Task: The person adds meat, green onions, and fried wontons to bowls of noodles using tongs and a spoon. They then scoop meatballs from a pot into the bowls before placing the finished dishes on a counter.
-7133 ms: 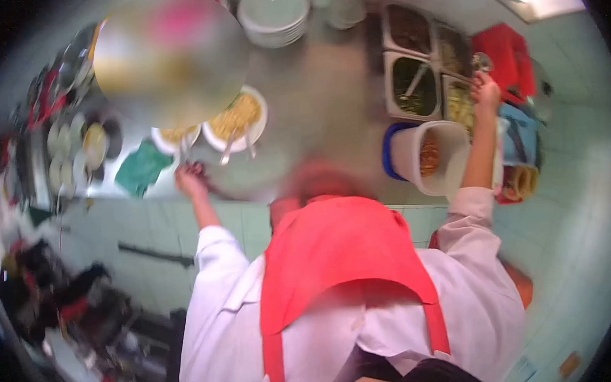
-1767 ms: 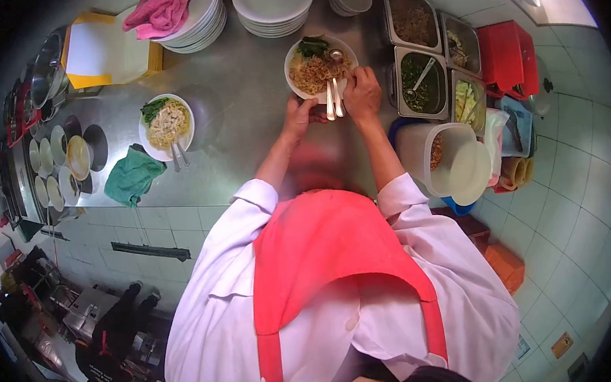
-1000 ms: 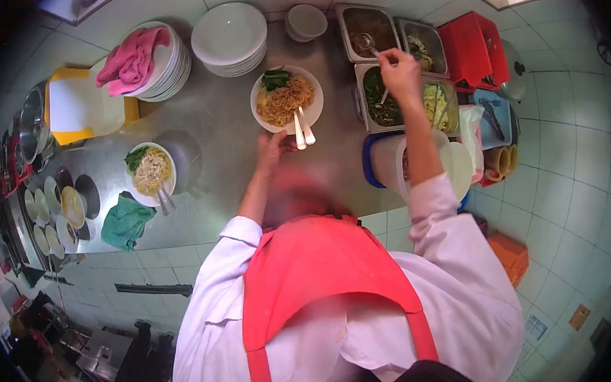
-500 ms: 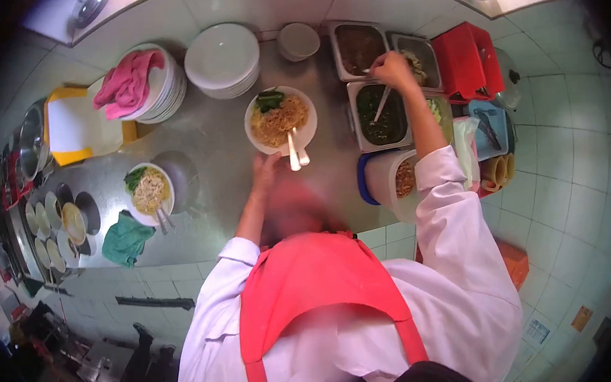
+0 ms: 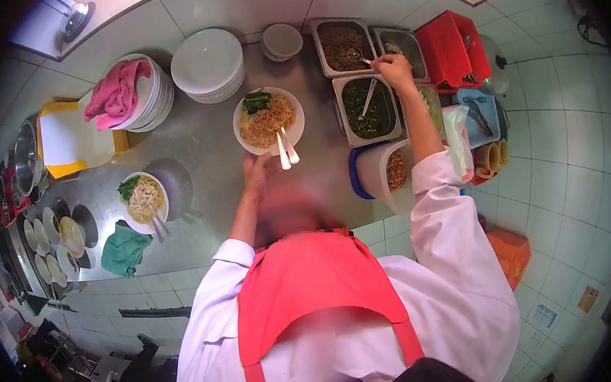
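Right hand grips a spoon upper right, seemingly scooping brown topping, next needing a level lift; grip of left hand unclear.

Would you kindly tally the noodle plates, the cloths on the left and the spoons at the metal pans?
Noodle plates: 2, centre plate and left plate
Cloths: 2, pink cloth and green cloth
Spoons: 2, held spoon and greens-pan spoon
Total: 6

Head-worn wide-angle view, facing forward and steeply down
It looks from just above the red apron, close at bottom centre; the stainless-steel counter spreads beyond, within arm's reach; the tiled wall crosses the top; curved distortion and dark rounded corners frame everything.
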A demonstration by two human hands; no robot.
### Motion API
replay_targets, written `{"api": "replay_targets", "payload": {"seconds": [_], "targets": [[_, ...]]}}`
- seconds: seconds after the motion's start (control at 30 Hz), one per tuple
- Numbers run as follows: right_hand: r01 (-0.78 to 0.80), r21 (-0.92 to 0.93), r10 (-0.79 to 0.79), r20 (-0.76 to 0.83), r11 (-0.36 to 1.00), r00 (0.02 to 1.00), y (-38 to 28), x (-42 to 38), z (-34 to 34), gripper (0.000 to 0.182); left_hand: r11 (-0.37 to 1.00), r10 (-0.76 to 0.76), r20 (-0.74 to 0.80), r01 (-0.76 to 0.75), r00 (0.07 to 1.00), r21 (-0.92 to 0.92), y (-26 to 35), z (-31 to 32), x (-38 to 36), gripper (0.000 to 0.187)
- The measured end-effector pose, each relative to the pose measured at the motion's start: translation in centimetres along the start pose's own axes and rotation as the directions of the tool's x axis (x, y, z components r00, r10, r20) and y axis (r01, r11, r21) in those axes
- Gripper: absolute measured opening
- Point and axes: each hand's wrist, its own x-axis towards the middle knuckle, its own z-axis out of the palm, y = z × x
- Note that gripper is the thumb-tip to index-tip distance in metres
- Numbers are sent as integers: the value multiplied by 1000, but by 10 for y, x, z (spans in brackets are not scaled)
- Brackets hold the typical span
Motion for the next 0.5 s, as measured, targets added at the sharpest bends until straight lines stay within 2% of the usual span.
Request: {"api": "replay_targets", "payload": {"seconds": [0.03, 0.1, 0.17, 0.23, 0.3, 0.33, 0.4, 0.5], "targets": [[6, -3, -6, 2, 1000, 1000, -6, -1, 0, 24, 999, 27, -25, -26, 999, 19, 0, 1, 0, 49], [116, -145, -122, -31, 983, 992, -14, -7, 3, 23, 998, 49, -63, -46, 997, 35, -3, -1, -4, 50], [172, -190, -183, -44, 967, 982, -14, 2, 19, 22, 999, 26, 21, -27, 999, 40, -2, -4, 1, 52], [226, -234, -246, -60, 946, 968, -21, 4, 36, 21, 999, 14, 2, -14, 1000, 48, -3, -7, 2, 53], [325, -440, -350, 26, 837, 936, -33, 1, 50, 19, 999, -1, -3, 2, 1000, 52, -3, -4, 2, 53], [317, -451, -349, 13, 834, 937, -42, -1, 48, 19, 999, 13, -16, -13, 1000, 42, -1, 1, -1, 51], [218, -351, -236, -9, 911, 972, -56, -6, 46, 20, 999, 34, -42, -32, 999, 40, 0, 2, 3, 49], [221, -281, -226, 14, 934, 974, -48, -9, 44, 20, 996, 77, -31, -75, 997, 42, -7, -4, 5, 50]]}}
